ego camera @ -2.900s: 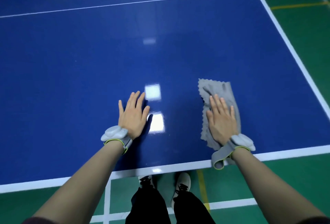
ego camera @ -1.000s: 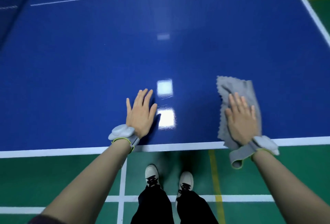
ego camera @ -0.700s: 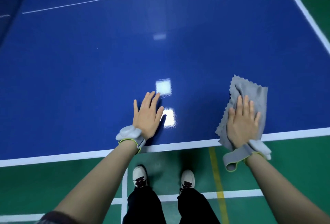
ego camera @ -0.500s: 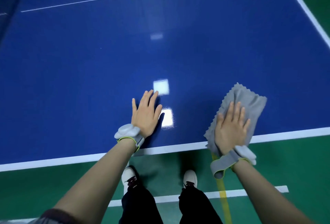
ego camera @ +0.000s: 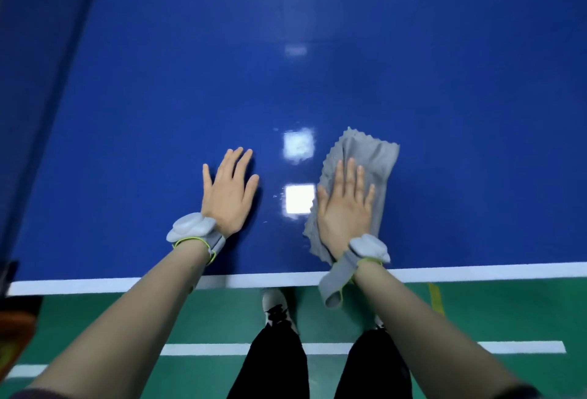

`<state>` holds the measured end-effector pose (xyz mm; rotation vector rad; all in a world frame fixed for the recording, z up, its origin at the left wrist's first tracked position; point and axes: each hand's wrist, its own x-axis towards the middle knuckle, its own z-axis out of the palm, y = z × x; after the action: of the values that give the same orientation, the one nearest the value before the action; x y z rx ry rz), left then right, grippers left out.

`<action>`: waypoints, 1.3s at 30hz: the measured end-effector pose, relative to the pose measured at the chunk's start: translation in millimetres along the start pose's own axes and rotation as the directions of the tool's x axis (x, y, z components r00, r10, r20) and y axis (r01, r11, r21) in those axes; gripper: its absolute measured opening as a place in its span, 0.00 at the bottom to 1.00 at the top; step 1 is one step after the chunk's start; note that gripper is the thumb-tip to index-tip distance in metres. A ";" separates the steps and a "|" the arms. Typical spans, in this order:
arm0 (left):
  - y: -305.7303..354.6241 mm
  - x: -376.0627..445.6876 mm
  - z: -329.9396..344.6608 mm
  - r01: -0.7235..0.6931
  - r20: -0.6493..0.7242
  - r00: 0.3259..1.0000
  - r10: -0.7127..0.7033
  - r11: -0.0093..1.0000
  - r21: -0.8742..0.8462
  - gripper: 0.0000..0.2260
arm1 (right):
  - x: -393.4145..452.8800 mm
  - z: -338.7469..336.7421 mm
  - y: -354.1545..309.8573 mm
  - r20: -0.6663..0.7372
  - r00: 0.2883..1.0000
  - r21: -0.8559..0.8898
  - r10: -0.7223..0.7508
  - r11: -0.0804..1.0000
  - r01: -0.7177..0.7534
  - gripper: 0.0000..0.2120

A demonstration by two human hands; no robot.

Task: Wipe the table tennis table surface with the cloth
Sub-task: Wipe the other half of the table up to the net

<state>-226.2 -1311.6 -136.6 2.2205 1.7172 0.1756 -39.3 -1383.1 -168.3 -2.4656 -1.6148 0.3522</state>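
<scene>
A blue table tennis table [ego camera: 317, 80] with a white border line fills the upper view. A grey cloth [ego camera: 371, 157] with a zigzag edge lies flat on it near the front edge. My right hand [ego camera: 344, 208] presses flat on the cloth with straight fingers and covers its lower half. My left hand [ego camera: 230, 195] rests flat on the bare blue surface a short way to the left of the cloth, fingers straight. Both wrists carry grey strapped devices.
The table's white front edge [ego camera: 476, 271] runs across below my hands. Beneath it lies a green floor [ego camera: 476, 312] with white and yellow lines, and my legs and shoes [ego camera: 274, 306]. The table's left edge [ego camera: 57, 87] slants at the left. A dark object [ego camera: 16, 319] sits at the lower left.
My right hand has slid the cloth leftward along the front edge, close to the bright reflections and my left hand. The view has shifted left, showing the table's left edge.
</scene>
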 end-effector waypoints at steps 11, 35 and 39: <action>-175.1 -69.2 -48.8 0.236 -0.066 0.970 -0.233 0.971 0.036 0.22 | -55.1 69.3 -220.3 0.180 0.868 -0.006 -0.463 0.882 0.472 0.29; 13.2 -52.5 -17.3 -0.057 -0.009 0.998 0.058 0.995 0.086 0.22 | -23.4 -32.4 89.7 0.180 0.895 -0.096 -0.409 0.898 0.430 0.31; 31.4 -47.6 -14.0 -0.071 0.001 0.997 0.071 0.993 0.090 0.22 | -26.6 -48.0 142.1 0.123 0.969 -0.073 -0.216 0.971 0.226 0.30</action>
<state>-214.2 -1361.7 -108.3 2.3481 1.6795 0.1196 89.0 -1464.8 -158.2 -2.3299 -1.9683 0.4046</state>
